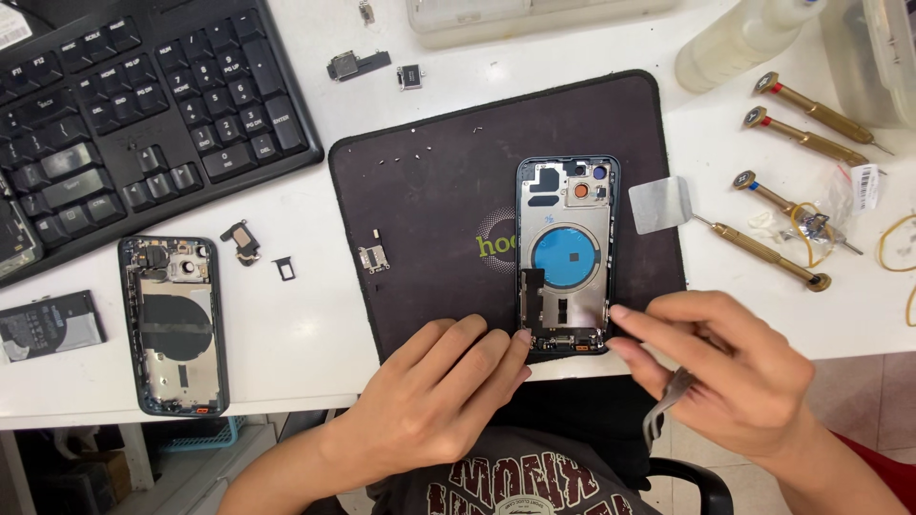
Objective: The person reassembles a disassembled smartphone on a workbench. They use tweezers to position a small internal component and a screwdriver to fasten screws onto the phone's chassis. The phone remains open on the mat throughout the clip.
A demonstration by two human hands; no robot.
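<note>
**A:** What is in front of the person?

**B:** A white bench (744,191) with a dark work mat (429,210) in the middle. An opened phone housing (565,253) lies upright on the mat's right half, inner side up, with a round blue patch at its centre and an orange ring near the top.

**A:** Where are the hands?

**B:** The left hand (439,391) rests flat at the mat's near edge, fingers together, fingertips touching the housing's lower left corner. The right hand (735,367) is just right of the housing, fingers curled loosely around metal tweezers (663,412) tucked in the palm; its forefinger reaches the lower right edge.

**A:** Anything else nearby?

**B:** A second opened phone housing (174,324) lies on the left, beside a black keyboard (143,105) and a flat battery (50,324). Brass-handled screwdrivers (811,113) and a thin metal spatula (668,205) lie to the right, and tiny screws (401,157) are scattered on the mat.
</note>
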